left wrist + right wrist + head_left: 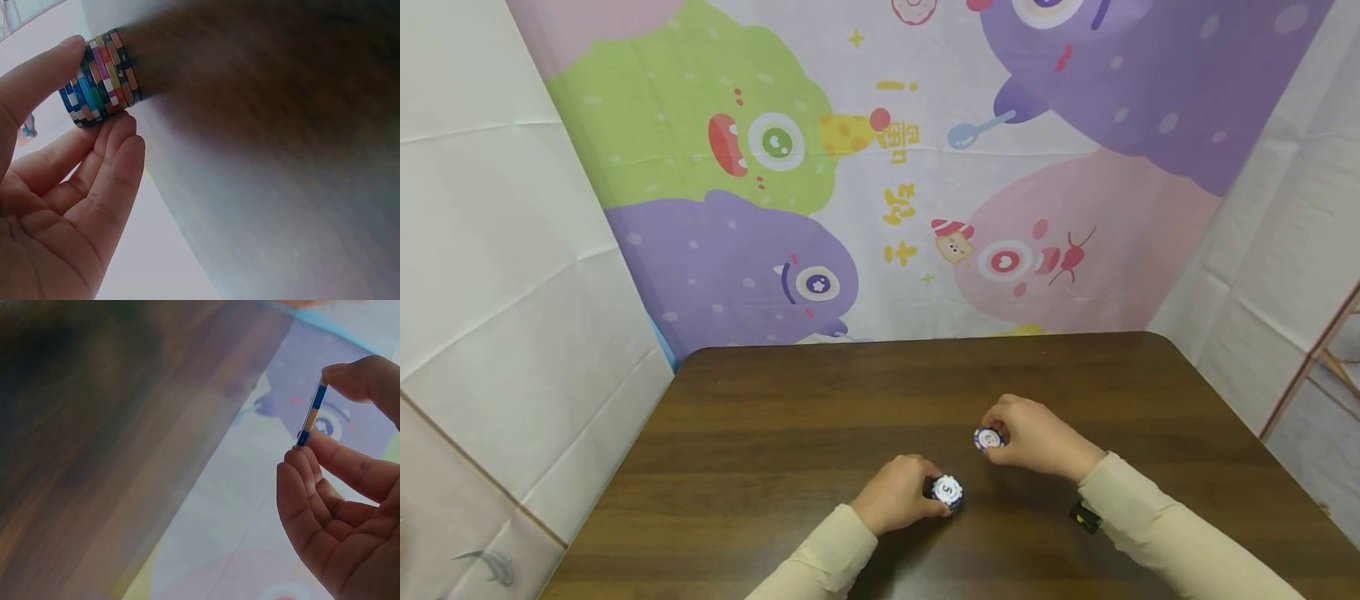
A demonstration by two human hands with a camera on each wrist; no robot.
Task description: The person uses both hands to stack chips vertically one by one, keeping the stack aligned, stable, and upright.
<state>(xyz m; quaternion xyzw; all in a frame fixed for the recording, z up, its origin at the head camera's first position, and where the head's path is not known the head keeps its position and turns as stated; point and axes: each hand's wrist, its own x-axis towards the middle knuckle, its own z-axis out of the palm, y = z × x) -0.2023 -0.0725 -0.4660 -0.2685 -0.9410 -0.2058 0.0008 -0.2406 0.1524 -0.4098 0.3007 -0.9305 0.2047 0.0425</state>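
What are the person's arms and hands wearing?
Both arms wear long, cream-coloured sleeves that end at the wrists: the left sleeve and the right sleeve. The left hand and right hand are bare, with no gloves and no rings that show. A small black device with a yellow mark sits under the right wrist.

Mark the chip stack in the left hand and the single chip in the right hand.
chip stack (100,78): left wrist view, on the striped edges mid-stack.
single chip (312,414): right wrist view, on its blue and yellow edge.
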